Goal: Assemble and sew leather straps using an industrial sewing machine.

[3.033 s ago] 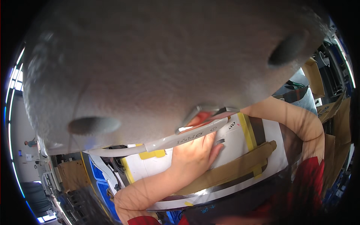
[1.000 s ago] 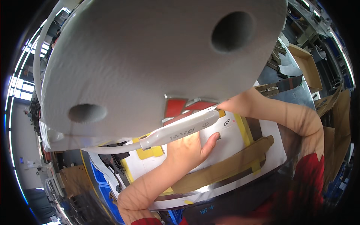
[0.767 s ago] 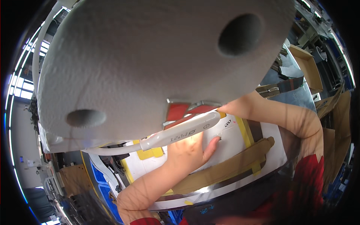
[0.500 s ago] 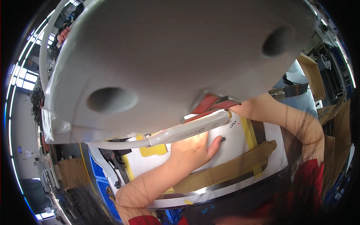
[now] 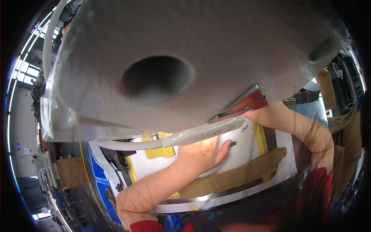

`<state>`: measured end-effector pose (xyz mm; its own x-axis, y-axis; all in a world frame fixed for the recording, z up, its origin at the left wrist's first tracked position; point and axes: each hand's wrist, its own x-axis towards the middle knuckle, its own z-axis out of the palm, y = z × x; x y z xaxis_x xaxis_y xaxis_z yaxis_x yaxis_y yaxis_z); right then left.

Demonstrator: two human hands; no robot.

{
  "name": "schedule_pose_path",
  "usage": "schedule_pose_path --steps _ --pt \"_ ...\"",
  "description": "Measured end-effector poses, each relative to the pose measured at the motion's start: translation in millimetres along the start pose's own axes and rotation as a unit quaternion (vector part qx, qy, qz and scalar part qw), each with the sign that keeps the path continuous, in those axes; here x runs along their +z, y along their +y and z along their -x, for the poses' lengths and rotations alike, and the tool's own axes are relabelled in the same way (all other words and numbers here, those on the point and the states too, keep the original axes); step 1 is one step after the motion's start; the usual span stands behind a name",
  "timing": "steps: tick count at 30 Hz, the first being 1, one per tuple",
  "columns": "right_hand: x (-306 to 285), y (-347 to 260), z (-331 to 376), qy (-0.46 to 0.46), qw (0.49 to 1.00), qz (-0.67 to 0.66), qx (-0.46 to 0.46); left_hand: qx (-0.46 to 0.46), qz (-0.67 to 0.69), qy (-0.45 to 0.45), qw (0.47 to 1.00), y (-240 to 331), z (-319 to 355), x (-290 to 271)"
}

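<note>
A big grey foam-like slab (image 5: 232, 42) with a round hole (image 5: 156, 77) hangs very close to the camera and fills the upper view. Along its lower edge runs a white curved plastic bar (image 5: 193, 135). Below it, my left hand (image 5: 201, 154) lies flat, fingers stretched, on a white board (image 5: 247, 149) marked with yellow tape (image 5: 158, 152) and a brown tape strip (image 5: 235, 176). It holds nothing. My right forearm (image 5: 297, 125) reaches up from the right to the slab's edge beside a red and metal piece (image 5: 247, 102). The right hand itself is hidden behind the slab.
Blue crates (image 5: 96, 166) and a white frame stand left of the board, with a cardboard box (image 5: 67, 172) further left. More cardboard boxes (image 5: 328, 89) stand at the right. Windows glow along the far left rim.
The grey slab has turned and shifted, so its round hole now sits near the middle and another has slid to the upper right. My left hand stays flat on the board.
</note>
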<state>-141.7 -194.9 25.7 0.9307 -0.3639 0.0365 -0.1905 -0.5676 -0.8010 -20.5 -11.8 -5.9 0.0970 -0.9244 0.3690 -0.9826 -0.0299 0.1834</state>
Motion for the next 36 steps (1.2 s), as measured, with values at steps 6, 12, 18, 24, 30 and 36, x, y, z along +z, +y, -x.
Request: schedule_pose_path --steps 6,12,18,24,30,36 --pt "-1.2 -15.0 10.7 -0.011 0.949 0.254 -0.188 0.003 0.011 -0.001 1.000 0.4 -1.8 -1.5" --pt "5.8 -7.6 15.1 -0.016 0.925 0.286 -0.250 0.016 0.005 0.021 1.000 -1.3 -2.1 0.6" --pt "-11.3 3.3 -6.7 -0.090 0.926 0.275 -0.244 0.181 0.190 -0.018 0.965 48.0 -14.2 -4.1" --pt "-20.9 -22.5 -34.4 -0.281 0.890 0.323 -0.159 0.199 0.148 0.089 0.965 144.6 -121.1 100.6" --pt "-28.5 -20.3 -27.5 -0.300 0.883 0.330 -0.149 0.198 0.138 -0.025 0.970 146.8 -164.5 83.7" --pt "-25.2 -22.2 -30.2 -0.244 0.908 0.296 -0.170 0.222 0.343 -0.022 0.913 115.0 -105.9 46.4"
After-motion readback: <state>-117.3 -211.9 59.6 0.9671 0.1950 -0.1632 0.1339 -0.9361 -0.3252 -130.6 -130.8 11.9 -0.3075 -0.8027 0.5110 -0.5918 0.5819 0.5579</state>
